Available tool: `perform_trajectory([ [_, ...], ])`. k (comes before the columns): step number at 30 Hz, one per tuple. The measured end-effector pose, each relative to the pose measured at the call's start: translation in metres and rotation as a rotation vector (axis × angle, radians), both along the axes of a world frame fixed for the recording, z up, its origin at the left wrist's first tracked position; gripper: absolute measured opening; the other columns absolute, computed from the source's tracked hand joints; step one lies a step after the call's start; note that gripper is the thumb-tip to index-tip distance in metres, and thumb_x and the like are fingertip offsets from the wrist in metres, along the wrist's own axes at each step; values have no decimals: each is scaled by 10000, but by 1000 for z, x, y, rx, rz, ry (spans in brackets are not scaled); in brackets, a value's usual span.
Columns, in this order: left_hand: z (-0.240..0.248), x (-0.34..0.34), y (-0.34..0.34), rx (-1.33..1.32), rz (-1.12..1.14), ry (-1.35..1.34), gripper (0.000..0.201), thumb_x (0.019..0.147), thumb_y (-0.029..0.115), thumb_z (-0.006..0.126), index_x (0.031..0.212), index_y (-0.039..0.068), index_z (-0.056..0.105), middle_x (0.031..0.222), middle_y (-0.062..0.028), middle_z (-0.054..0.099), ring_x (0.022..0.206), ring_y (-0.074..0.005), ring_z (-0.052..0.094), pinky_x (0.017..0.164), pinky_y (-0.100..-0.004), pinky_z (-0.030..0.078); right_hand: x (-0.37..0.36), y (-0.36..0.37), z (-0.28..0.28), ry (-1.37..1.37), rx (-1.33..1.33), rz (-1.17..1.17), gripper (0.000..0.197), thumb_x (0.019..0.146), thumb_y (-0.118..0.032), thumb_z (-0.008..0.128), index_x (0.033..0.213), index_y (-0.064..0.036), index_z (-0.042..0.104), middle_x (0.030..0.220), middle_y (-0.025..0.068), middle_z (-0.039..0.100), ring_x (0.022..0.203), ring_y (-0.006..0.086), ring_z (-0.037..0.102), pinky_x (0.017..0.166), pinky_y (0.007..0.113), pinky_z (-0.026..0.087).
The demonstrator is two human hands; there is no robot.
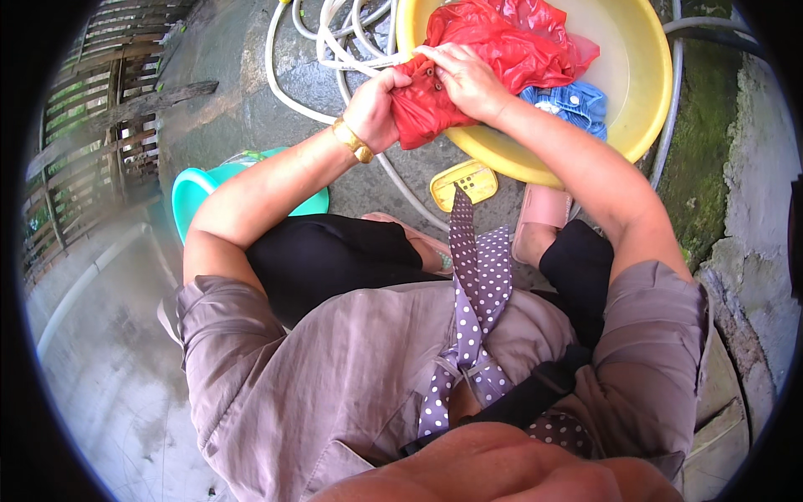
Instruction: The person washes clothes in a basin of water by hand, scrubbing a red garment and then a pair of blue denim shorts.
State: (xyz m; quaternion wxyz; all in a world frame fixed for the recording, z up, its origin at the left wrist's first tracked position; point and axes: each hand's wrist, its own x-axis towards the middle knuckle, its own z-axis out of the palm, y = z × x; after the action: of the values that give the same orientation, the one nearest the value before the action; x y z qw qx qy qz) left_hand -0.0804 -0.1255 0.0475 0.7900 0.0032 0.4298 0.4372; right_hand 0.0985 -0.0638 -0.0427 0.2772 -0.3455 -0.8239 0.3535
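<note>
2 pink slippers (535,207), 1 per foot. 1 rectangular yellow tray (483,180) on the ground, near edge partly blocked by 1 hanging polka-dot tie (493,259). 1 teal basin (314,205) at left, partly hidden by the left arm. 2 bare hands: left hand (376,109), 1 gold wristband (351,140), closed on red cloth (418,105); right hand (468,82) gripping it too, at the rim of 1 yellow basin (502,159). More red inside; 1 piece or 2, cannot tell. 1 blue garment (577,107), partly behind right forearm. Pale hose (288,96) looped beyond. Slatted fence (100,117) far left.
</note>
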Motion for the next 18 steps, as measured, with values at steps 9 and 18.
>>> perform_trajectory([
  [9,9,5,5,114,-21,-110,540,915,118,422,1434,-23,468,1428,-185,567,1301,-326,568,1146,-484,426,83,77,-23,-136,127,-17,293,929,-109,639,1211,-185,667,1015,110,619,994,361,614,885,469,505],
  [18,11,7,35,8,48,-143,466,1018,314,426,1388,47,523,1373,-158,615,1278,-306,578,1145,-500,401,7,36,47,614,-827,-344,330,950,-34,634,1279,-11,621,1064,104,690,894,210,688,806,320,578],
])
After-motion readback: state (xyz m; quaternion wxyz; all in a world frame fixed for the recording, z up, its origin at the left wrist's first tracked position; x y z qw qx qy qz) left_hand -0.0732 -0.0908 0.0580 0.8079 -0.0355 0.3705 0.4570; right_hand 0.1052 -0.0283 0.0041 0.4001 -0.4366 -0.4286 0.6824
